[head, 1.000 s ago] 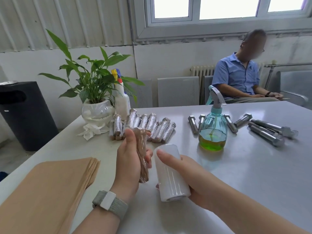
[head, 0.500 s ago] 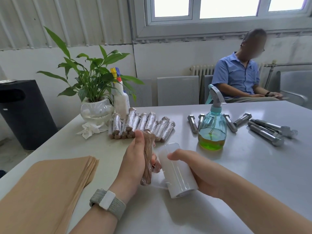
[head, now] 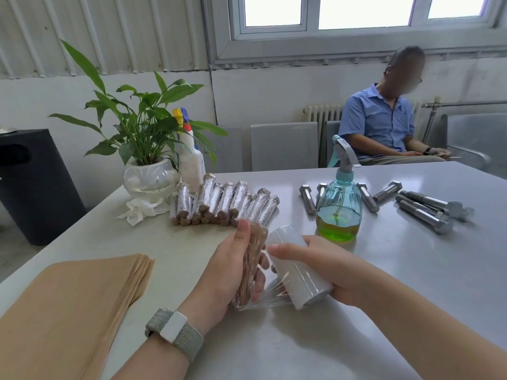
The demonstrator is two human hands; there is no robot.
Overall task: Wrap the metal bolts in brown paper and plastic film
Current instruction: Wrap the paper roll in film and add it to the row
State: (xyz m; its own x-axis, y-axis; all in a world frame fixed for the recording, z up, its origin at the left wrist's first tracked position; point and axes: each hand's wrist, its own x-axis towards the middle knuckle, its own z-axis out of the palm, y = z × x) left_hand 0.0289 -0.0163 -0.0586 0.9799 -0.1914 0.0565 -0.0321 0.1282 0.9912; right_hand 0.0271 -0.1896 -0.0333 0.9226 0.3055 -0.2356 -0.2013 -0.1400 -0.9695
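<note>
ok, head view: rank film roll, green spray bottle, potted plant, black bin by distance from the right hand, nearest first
1. Film roll: held in the right hand itself, at table centre.
2. Green spray bottle: just beyond the hand, slightly to its right.
3. Potted plant: at the table's far left edge, past the wrapped bolts.
4. Black bin: off the table, on the floor at far left.

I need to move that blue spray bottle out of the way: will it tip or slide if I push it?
The spray bottle would probably slide rather than tip: its body is wide and squat, and the green liquid sits low. The table looks smooth, so a low push should do. A push at the tall trigger head might rock it.
</note>
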